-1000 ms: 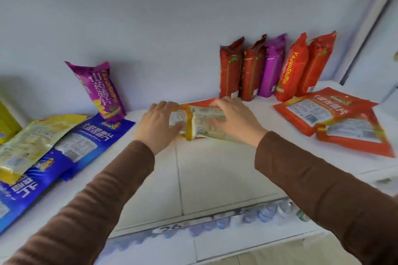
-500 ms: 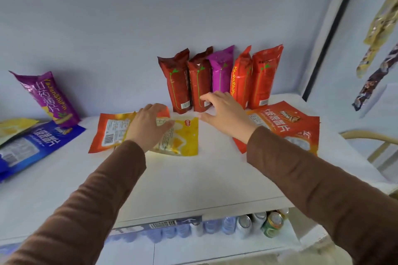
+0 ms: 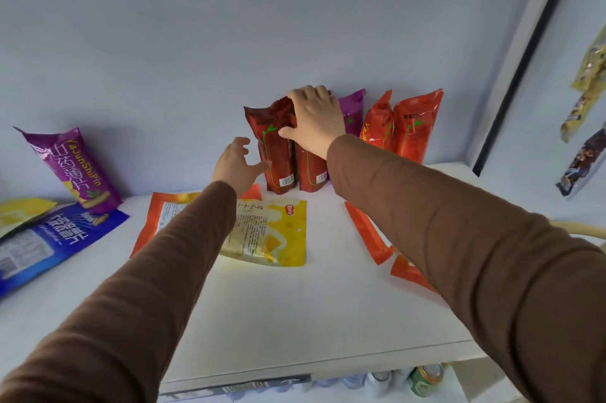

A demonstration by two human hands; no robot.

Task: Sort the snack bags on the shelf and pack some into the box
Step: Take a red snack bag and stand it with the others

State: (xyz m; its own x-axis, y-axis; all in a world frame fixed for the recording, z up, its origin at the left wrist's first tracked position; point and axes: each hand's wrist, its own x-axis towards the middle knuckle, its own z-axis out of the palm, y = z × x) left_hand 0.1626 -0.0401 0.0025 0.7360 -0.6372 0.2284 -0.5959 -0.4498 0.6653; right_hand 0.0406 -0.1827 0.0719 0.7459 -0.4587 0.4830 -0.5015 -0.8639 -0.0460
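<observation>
While the right hand [image 3: 316,120] grips a dark-red bag [image 3: 273,147], "YaJunShiPin" marks the purple bag [image 3: 73,169].

— What stands far back on the shelf [image 3: 295,320]?
— A row of upright bags [image 3: 413,127] against the wall [image 3: 196,58].
— And nearer?
— Flat bags [image 3: 272,232] lie before them; more bags [image 3: 49,238] lie far left.
</observation>
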